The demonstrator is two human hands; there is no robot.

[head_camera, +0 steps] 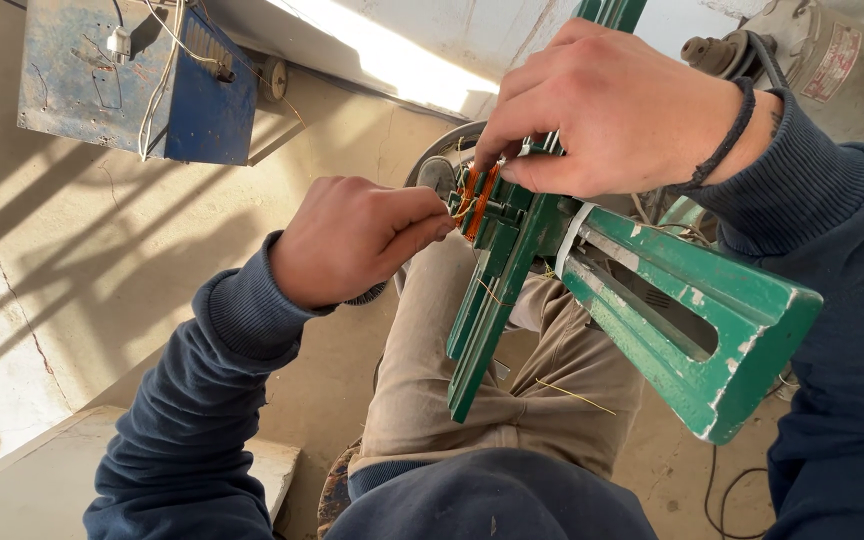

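Landmark: green metal frame (652,300), painted, chipped, hollow-ended arm running from frame centre out toward lower right, with a narrower green bar (487,310) hanging down-left from the same joint.

Blue metal box (132,75) sits well up-left of the frame, white wires (157,90) draped over it. Grey motor housing (832,60) just above-right of the frame, behind the right wrist. Concrete floor (72,260) left of the frame, in striped shadow. Person's tan trousers (492,380) directly under the frame; both sleeves dark blue, ribbed cuffs.

Right hand (622,105) rests on top of the frame at the joint, fingers curled down and pinched together at the coil end; what exactly the fingertips pinch, cannot tell. Black cord bracelet (727,140) on that wrist. White tape band (572,235) wraps the frame just below this hand.

Left hand (352,240) comes in from the left of the frame, fist closed, thumb and forefinger pressed together at the frame's edge, tips touching the coil; looks clamped on a fine wire but too thin to confirm.

Orange copper-wire coil (480,200) sits on the frame's upper-left end, between both hands' fingertips. Thin loose strand (577,397) lies on the trousers below the frame.
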